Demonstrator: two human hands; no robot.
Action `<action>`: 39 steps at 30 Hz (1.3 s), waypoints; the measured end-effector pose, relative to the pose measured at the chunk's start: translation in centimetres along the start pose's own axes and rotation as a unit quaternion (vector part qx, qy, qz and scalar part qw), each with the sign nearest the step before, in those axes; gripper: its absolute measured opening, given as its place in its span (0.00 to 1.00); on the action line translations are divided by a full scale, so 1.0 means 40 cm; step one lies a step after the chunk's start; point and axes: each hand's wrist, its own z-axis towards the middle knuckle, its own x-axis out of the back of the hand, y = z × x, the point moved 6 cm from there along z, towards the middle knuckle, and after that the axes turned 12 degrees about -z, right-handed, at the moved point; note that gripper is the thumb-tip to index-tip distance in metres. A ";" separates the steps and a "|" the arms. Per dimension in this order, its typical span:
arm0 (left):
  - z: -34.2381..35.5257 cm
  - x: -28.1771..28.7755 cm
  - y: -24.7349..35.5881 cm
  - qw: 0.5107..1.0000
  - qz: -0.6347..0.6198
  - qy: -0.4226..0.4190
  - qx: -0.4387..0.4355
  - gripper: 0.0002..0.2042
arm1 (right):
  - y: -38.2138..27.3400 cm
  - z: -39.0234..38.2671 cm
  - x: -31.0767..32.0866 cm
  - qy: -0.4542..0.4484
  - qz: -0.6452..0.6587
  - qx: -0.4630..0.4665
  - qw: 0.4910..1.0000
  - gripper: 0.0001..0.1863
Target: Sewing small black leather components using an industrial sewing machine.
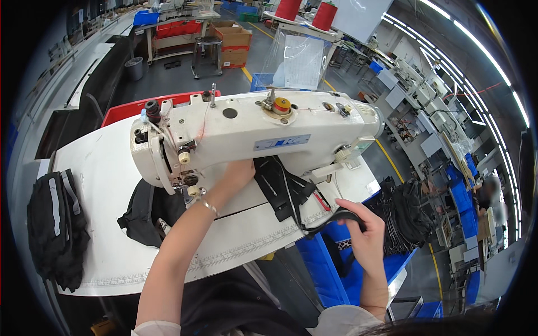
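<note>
A white sewing machine (pixel 246 129) stands on a white table top (pixel 101 246) with a ruler along its front edge. My left hand (pixel 238 172) reaches under the machine's arm beside black strips of fabric (pixel 274 190); its fingers are hidden. My right hand (pixel 361 227), at the table's right front, is closed on a black strap (pixel 350 214) that runs from those strips. A crumpled black fabric piece (pixel 137 215) lies by the needle area. A small red tool (pixel 321 201) lies right of the strips.
A stack of black pieces (pixel 56 224) lies at the table's left end. A blue bin (pixel 314 263) and bundled black material (pixel 409 213) are at the right. A red tray (pixel 120 112) sits behind the machine. A blurred person (pixel 487 196) is at the far right.
</note>
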 end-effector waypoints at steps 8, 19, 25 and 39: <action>-0.084 -0.014 0.168 0.963 -0.005 -0.155 -0.220 0.26 | 0.028 0.044 -0.026 0.021 0.200 -0.076 0.977 0.16; -0.005 -0.047 0.137 0.995 -0.089 -0.041 -0.015 0.09 | 0.016 0.025 0.096 0.263 0.260 -0.007 0.929 0.11; 0.072 -0.043 -0.021 0.955 -0.209 0.212 -0.008 0.12 | 0.014 -0.006 0.170 0.342 0.325 0.026 0.881 0.12; -0.348 0.043 0.282 0.852 -0.401 -0.315 0.121 0.23 | -0.091 -0.039 -0.179 -0.348 0.331 -0.185 0.857 0.11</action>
